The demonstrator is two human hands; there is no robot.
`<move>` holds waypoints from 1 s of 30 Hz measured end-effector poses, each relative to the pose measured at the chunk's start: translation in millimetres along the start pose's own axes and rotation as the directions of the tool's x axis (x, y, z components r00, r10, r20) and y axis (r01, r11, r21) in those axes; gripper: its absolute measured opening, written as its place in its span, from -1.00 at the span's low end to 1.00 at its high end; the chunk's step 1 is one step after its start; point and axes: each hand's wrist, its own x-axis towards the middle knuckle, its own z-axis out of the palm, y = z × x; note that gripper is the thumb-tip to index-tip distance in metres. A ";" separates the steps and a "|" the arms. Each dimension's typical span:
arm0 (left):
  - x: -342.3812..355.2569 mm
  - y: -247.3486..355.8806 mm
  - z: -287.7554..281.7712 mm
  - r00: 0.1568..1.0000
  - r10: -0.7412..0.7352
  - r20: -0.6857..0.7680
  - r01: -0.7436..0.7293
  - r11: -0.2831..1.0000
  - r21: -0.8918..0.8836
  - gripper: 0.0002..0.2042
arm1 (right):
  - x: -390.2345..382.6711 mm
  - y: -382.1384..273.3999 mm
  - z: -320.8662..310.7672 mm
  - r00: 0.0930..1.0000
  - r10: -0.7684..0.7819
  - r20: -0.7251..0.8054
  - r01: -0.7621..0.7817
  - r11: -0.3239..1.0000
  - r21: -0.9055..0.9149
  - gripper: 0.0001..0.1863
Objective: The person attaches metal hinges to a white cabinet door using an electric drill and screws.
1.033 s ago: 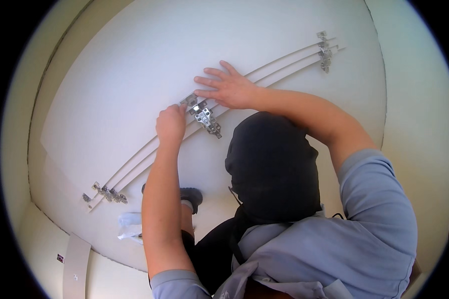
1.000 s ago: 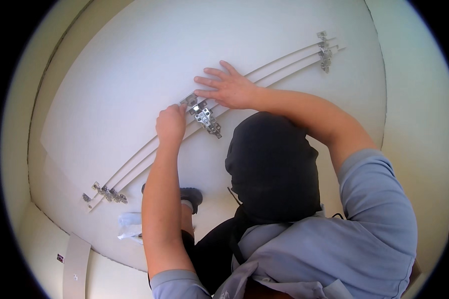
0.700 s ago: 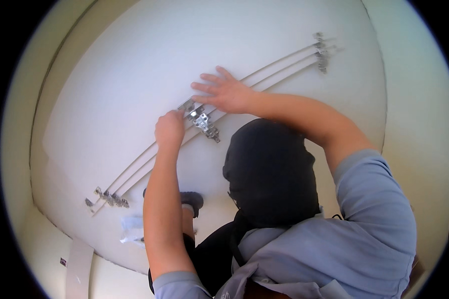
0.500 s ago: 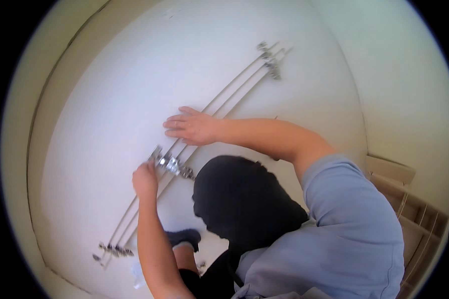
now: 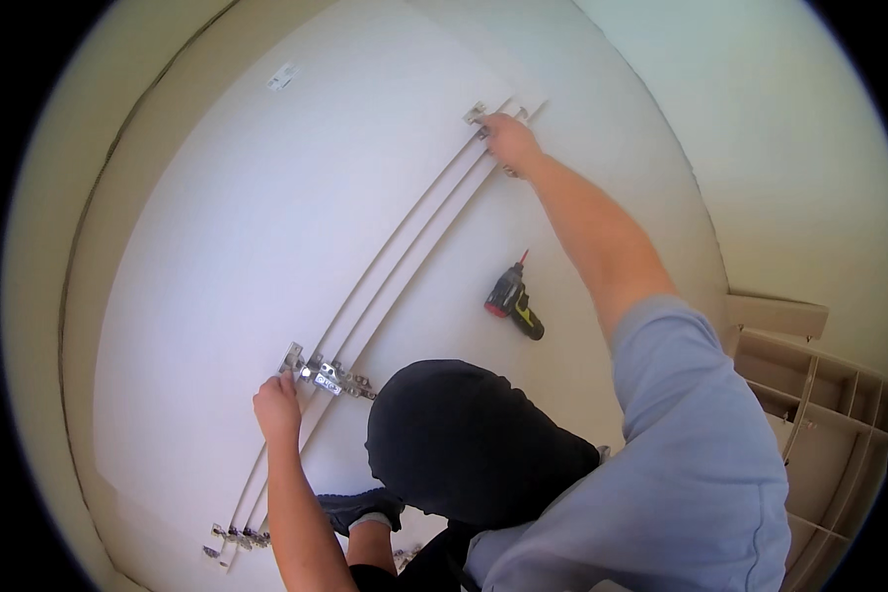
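Metal cabinet hinges sit in clusters along the long edges of white panels (image 5: 395, 266) that lie overlapped, running from lower left to upper right. My left hand (image 5: 277, 407) pinches the nearest hinge (image 5: 292, 357) of the middle cluster. Reaching far out, my right hand (image 5: 511, 144) has its fingers closed around a hinge (image 5: 475, 112) at the upper end; the hand partly hides that cluster. A third group of hinges (image 5: 242, 537) shows at the lower end. On the white surface right of the panel edges lies a cordless driver (image 5: 511, 298) with a red-tipped bit.
A brown cabinet frame (image 5: 819, 424) with compartments stands at the right. A small white label (image 5: 282, 76) is stuck on the panel at the upper left. A black cloth-covered shape (image 5: 474, 439) blocks the lower middle, with my dark shoe (image 5: 365, 507) beside it.
My right hand has gone from spread flat above the middle hinges to the far upper hinge. The driver, formerly behind my arm, now shows. My left hand stays at the middle hinges; the view has shifted.
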 end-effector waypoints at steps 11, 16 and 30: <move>-1.4 3.4 -2.1 1.000 -0.010 -0.002 0.009 0.999 -0.036 -0.56 | -4.5 -12.4 4.7 1.000 0.019 -0.007 -0.019 0.998 -0.062 -0.39; -1.0 -0.5 -1.1 1.000 -0.009 0.014 0.009 0.999 -0.035 -0.56 | -5.5 -11.8 6.2 1.000 -0.002 0.000 0.002 0.998 -0.056 -0.39; -5.9 8.8 5.1 0.999 0.036 -0.027 -0.037 0.997 -0.064 -0.57 | -53.9 26.8 -4.3 0.954 0.111 -0.280 -0.059 0.980 0.189 -0.46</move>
